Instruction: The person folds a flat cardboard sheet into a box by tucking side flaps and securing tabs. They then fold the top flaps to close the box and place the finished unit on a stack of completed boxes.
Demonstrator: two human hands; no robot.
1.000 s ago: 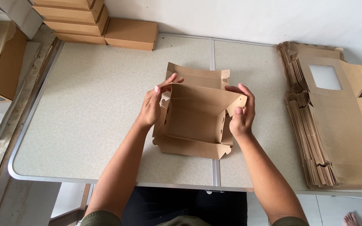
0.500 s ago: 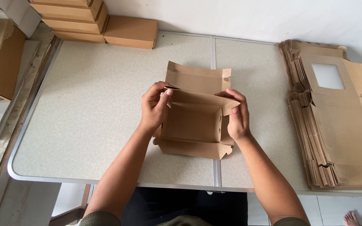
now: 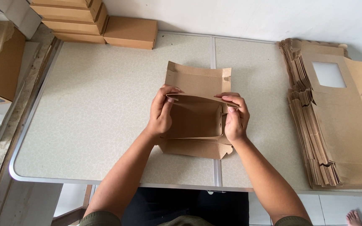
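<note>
The half-folded box stands on the middle of the surface, near the front edge. The left hand is on its left side and the right hand on its right side, both touching it. To the right, well apart, a stack of flat box blanks lies on the surface and reaches its front edge. At the far left corner, behind the box, finished boxes stand in a pile against the wall. An open carton stands left of the surface, beside it.
</note>
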